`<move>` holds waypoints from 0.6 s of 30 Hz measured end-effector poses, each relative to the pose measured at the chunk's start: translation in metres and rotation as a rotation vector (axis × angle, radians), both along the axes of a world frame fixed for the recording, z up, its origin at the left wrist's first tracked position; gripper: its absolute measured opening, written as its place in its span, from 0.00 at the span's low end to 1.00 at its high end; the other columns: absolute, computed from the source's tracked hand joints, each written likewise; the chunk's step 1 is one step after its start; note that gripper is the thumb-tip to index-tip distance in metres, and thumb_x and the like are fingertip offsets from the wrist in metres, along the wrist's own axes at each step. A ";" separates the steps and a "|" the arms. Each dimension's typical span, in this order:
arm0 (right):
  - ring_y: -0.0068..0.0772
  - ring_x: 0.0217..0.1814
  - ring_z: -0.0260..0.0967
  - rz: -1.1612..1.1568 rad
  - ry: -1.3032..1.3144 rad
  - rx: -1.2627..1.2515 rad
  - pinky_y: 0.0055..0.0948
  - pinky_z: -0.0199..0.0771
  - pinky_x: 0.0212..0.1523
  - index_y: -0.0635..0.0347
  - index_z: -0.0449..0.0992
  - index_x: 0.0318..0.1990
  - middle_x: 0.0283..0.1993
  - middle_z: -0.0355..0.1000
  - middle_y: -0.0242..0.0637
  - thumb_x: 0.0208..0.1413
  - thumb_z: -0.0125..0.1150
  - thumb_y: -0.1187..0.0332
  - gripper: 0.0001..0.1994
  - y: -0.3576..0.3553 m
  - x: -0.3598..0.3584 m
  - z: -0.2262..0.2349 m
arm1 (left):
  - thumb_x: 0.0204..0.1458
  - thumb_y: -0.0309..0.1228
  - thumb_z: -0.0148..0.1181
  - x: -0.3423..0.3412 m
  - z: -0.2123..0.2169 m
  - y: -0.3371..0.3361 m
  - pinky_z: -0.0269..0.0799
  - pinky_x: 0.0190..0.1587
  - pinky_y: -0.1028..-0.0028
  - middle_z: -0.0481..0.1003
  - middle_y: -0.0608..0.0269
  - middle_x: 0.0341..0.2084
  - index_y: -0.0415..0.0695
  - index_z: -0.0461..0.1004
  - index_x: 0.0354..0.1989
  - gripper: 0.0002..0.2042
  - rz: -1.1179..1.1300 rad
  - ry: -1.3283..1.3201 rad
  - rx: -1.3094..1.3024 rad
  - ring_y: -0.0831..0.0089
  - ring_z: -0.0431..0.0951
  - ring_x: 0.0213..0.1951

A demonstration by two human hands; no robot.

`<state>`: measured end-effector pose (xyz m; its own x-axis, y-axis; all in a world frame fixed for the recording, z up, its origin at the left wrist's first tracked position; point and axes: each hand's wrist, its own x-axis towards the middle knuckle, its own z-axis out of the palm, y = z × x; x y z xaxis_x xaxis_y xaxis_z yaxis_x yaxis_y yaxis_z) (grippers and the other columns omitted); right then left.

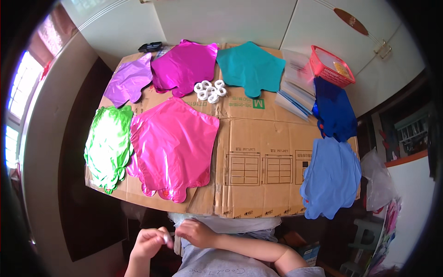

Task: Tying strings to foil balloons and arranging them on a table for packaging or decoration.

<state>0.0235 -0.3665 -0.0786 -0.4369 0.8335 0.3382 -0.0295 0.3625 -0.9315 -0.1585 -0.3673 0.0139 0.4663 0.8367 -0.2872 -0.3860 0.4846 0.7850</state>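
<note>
Close to my body, below the cardboard's front edge, both hands are held up near each other. The fingers of my left hand (148, 243) are pinched together around a small whitish thing (167, 238), too small to name. My right hand (198, 233) is curled beside it, its fingertips turned away, so anything in them is hidden. Nearest to the hands on the cardboard (258, 134) lies a stack of flat pink foil balloons (175, 147). Green foil balloons (110, 145) lie to its left. Beyond it sits a cluster of white ribbon rolls (211, 91).
Lilac (131, 81), magenta (187, 67) and teal foil balloons (251, 67) lie along the far edge. Dark blue (335, 108) and light blue balloons (331, 177) are at the right. Clear plastic sleeves (297, 87) lean by a red basket (318, 64). White cabinets (226, 21) stand behind.
</note>
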 end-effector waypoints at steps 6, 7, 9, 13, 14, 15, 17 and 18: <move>0.41 0.34 0.68 -0.001 -0.274 0.067 0.36 0.66 0.37 0.58 0.69 0.29 0.27 0.67 0.39 0.52 0.54 0.69 0.04 -0.001 0.004 -0.006 | 0.39 0.27 0.61 0.010 -0.008 0.013 0.64 0.33 0.66 0.72 0.64 0.20 0.44 0.75 0.28 0.06 -0.436 1.363 0.942 0.66 0.70 0.29; 0.41 0.34 0.68 0.016 -0.277 0.103 0.36 0.67 0.37 0.58 0.69 0.29 0.27 0.67 0.39 0.51 0.54 0.69 0.04 0.001 0.005 -0.012 | 0.41 0.27 0.61 0.007 -0.010 0.013 0.64 0.32 0.67 0.72 0.64 0.20 0.43 0.75 0.27 0.05 -0.464 1.255 0.869 0.67 0.70 0.27; 0.41 0.36 0.68 0.085 -0.274 0.191 0.35 0.68 0.36 0.58 0.69 0.30 0.27 0.67 0.40 0.51 0.51 0.70 0.02 0.004 0.005 -0.036 | 0.47 0.28 0.59 -0.003 -0.017 0.009 0.65 0.29 0.70 0.71 0.65 0.19 0.40 0.73 0.27 0.05 -0.369 0.970 0.450 0.71 0.69 0.24; 0.42 0.36 0.68 0.094 -0.390 0.143 0.33 0.66 0.37 0.60 0.68 0.32 0.30 0.67 0.42 0.49 0.51 0.74 0.03 0.014 0.014 -0.069 | 0.54 0.26 0.50 -0.012 -0.001 0.009 0.62 0.26 0.77 0.67 0.67 0.19 0.40 0.68 0.24 0.08 0.079 0.221 0.000 0.79 0.65 0.22; 0.42 0.36 0.68 0.105 -0.389 0.109 0.33 0.66 0.37 0.61 0.68 0.33 0.31 0.68 0.42 0.50 0.51 0.74 0.03 0.013 0.016 -0.071 | 0.55 0.27 0.50 -0.014 0.010 0.010 0.61 0.25 0.76 0.66 0.67 0.18 0.41 0.67 0.22 0.09 0.182 0.075 0.019 0.79 0.63 0.21; 0.42 0.36 0.68 0.120 -0.387 0.074 0.33 0.66 0.36 0.61 0.68 0.33 0.32 0.68 0.42 0.50 0.50 0.74 0.03 0.013 0.016 -0.069 | 0.55 0.28 0.50 -0.020 0.023 0.012 0.60 0.24 0.75 0.64 0.68 0.17 0.42 0.65 0.22 0.09 0.230 -0.022 0.124 0.78 0.62 0.21; 0.43 0.37 0.68 0.134 -0.405 0.025 0.33 0.67 0.36 0.63 0.68 0.35 0.34 0.69 0.42 0.52 0.50 0.74 0.04 0.013 0.018 -0.071 | 0.56 0.29 0.49 -0.040 0.051 0.017 0.61 0.24 0.75 0.61 0.69 0.17 0.45 0.62 0.24 0.09 0.379 -0.220 0.297 0.75 0.62 0.21; 0.44 0.38 0.68 0.144 -0.424 0.015 0.33 0.67 0.37 0.63 0.68 0.36 0.35 0.69 0.42 0.52 0.50 0.74 0.05 0.013 0.018 -0.075 | 0.56 0.30 0.49 -0.046 0.071 0.019 0.62 0.24 0.75 0.60 0.69 0.18 0.46 0.61 0.25 0.08 0.494 -0.318 0.367 0.74 0.63 0.21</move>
<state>0.0410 -0.3535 -0.1540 -0.6510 0.7501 0.1162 0.3021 0.3965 -0.8669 -0.2044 -0.3486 0.0850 0.0203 0.9895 0.1428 -0.7318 -0.0826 0.6765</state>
